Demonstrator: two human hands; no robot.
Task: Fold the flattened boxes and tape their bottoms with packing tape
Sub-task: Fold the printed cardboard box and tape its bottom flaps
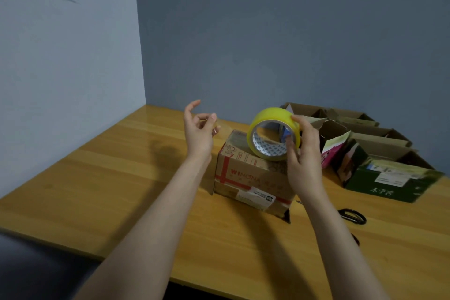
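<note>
A brown cardboard box with red WINONA print stands folded on the wooden table, its bottom side up. My right hand holds a yellowish roll of packing tape above the box's top. My left hand is raised to the left of the box, thumb and fingertips pinched on what looks like a clear strip of tape pulled from the roll; the strip itself is barely visible.
Several folded boxes stand in a row at the back right, with a dark green box nearest. Black scissors lie on the table right of my right forearm. Walls close the left and far sides.
</note>
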